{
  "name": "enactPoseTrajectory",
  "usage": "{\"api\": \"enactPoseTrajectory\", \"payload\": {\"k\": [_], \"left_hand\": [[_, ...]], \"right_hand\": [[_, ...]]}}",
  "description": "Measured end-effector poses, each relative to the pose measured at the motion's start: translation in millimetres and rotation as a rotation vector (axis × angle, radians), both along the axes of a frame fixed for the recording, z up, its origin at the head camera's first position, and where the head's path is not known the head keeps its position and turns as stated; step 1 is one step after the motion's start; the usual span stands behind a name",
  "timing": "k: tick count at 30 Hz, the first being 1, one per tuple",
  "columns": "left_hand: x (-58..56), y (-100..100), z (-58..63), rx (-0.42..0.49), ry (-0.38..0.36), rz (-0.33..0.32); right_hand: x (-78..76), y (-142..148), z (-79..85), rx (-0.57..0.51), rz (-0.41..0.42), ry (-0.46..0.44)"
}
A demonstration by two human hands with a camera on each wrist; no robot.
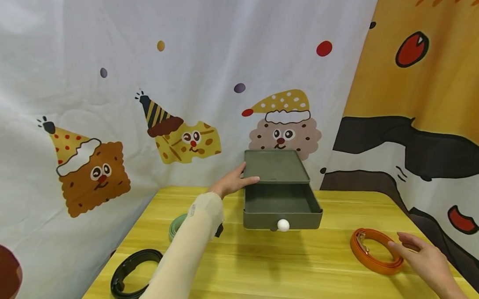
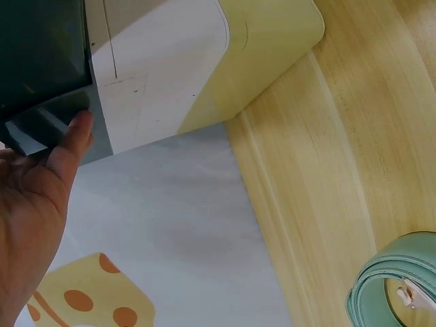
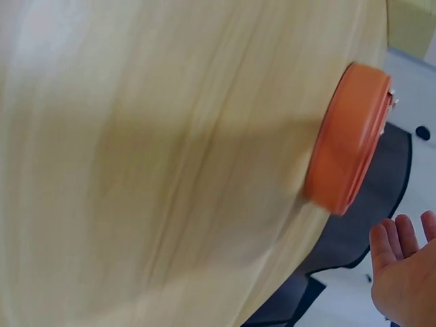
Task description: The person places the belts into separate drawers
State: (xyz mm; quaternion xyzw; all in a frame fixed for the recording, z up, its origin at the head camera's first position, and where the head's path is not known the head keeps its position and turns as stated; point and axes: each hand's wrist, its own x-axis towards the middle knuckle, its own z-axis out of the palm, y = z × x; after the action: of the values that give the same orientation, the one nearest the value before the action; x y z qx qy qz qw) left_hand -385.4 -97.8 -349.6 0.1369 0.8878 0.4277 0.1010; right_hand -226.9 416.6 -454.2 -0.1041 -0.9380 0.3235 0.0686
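A dark green drawer box (image 1: 277,166) stands at the back of the table, its drawer (image 1: 261,219) pulled out and a round white knob (image 1: 283,225) on the front. My left hand (image 1: 234,180) holds the box's upper left corner, thumb across the front and fingers at the side. In the left wrist view the thumb (image 2: 76,133) presses on the dark edge. At the right, an orange coiled belt (image 1: 372,259) with a metal buckle lies on the table. Beside it is my right hand (image 1: 429,261), fingers relaxed and nothing held; the right wrist view shows its fingers apart from the belt.
A black coiled belt (image 1: 118,275) lies at the table's front left, partly behind my left forearm. Farther back, a light green coiled belt (image 2: 388,266) is partly hidden by the sleeve (image 1: 192,244). A printed cloth (image 1: 211,43) hangs behind the yellow wooden table (image 1: 298,274).
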Motion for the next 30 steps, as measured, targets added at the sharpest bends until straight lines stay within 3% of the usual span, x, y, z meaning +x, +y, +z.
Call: {"api": "enactPoseTrajectory", "payload": {"k": [6,15,30], "left_hand": [[0.0,0,-0.7,0.003,0.009,0.002],[0.5,-1,-1.3,0.015,0.001,0.004],[0.5,1,-0.8,0.008,0.011,0.002]], "right_hand": [[-1.9,18,-10.5,0.048,0.016,-0.066],[-5.8,25,-22.6,-0.034,0.118,-0.151],[-7.8,29,-37.9,-0.101,0.151,-0.270]]}}
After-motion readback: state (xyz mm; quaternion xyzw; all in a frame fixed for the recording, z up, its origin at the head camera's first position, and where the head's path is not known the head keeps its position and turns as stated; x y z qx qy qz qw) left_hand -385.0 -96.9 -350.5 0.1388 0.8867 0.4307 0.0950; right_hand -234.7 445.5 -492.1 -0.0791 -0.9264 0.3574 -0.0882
